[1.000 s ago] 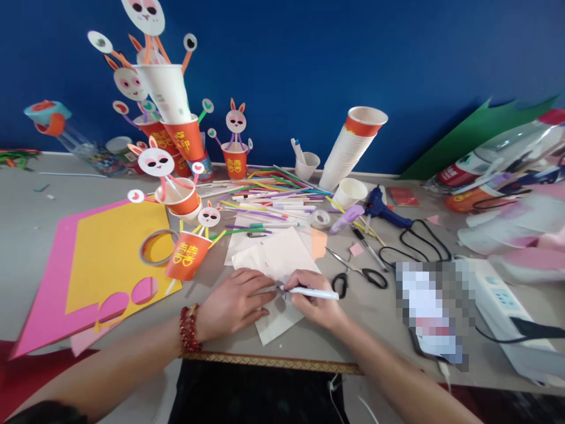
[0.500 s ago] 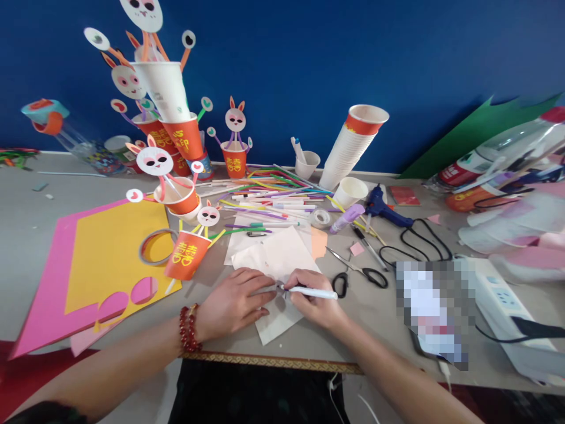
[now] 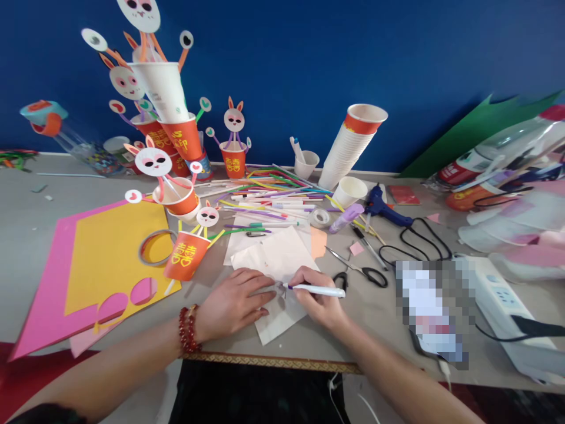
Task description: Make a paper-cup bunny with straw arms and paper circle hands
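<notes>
My left hand [image 3: 233, 303] lies flat with fingers stretched out, pressing on a sheet of white paper [image 3: 273, 259] near the table's front edge. A red bead bracelet sits on that wrist. My right hand [image 3: 318, 300] is closed around a white marker pen [image 3: 318, 290], whose tip touches the paper just beyond my left fingertips. Black-handled scissors [image 3: 362, 272] lie right of my right hand.
Yellow and pink card sheets [image 3: 101, 259] lie at left with a tape ring. Orange paper-cup rabbits [image 3: 185, 253], coloured straws [image 3: 273, 197], a stack of cups [image 3: 348, 147], a blue glue gun [image 3: 384, 209], cables and a white power strip [image 3: 503, 300] crowd the table.
The pen in my right hand has shifted slightly right and tilted a little. My left hand has stayed flat on the paper.
</notes>
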Demonstrator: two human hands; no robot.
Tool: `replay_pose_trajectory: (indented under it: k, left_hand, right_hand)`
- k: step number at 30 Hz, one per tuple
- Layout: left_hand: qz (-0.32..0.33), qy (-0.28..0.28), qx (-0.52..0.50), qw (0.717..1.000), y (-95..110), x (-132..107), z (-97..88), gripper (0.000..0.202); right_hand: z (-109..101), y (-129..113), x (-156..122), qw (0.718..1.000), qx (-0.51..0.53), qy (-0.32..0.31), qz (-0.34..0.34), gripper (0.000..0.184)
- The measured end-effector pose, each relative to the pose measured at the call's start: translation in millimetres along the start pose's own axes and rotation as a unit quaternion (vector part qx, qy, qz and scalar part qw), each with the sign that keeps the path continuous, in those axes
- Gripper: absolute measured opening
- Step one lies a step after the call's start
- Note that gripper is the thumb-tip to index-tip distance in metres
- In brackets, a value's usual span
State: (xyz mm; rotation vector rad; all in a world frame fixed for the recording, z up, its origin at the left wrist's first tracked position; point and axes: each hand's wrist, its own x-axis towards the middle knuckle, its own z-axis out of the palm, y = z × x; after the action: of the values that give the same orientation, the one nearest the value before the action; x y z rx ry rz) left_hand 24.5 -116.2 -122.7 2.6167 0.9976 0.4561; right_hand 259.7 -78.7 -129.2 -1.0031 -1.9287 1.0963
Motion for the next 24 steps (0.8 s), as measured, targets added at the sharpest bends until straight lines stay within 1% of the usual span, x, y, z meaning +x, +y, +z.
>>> replay_pose_trajectory:
  k: [2, 5, 17, 24]
  left_hand:
    - [-0.001, 0.000, 0.000, 1.000, 0.2, -0.1, 0.1, 0.031]
    - [-0.002, 0.004, -0.001, 1.000, 0.2, -0.4, 0.4, 0.031]
    - [-0.003, 0.015, -0.005, 1.000, 0.3, -0.6, 1.1, 0.031]
    - [-0.003, 0.011, -0.003, 1.000, 0.2, -0.5, 1.3, 0.031]
  right_hand:
    - [0.1, -0.6, -0.7, 1.000, -0.011, 0.006, -0.004, 0.010]
    - [0.5, -1.5, -0.8, 1.000, -0.024, -0.003, -0.002, 0.010]
    - [2.5, -2.5, 0.6, 0.999, -0.040, -0.006, 0.009, 0.010]
    - [2.5, -3.5, 1.6, 0.999, -0.048, -0.016, -0.001, 0.009]
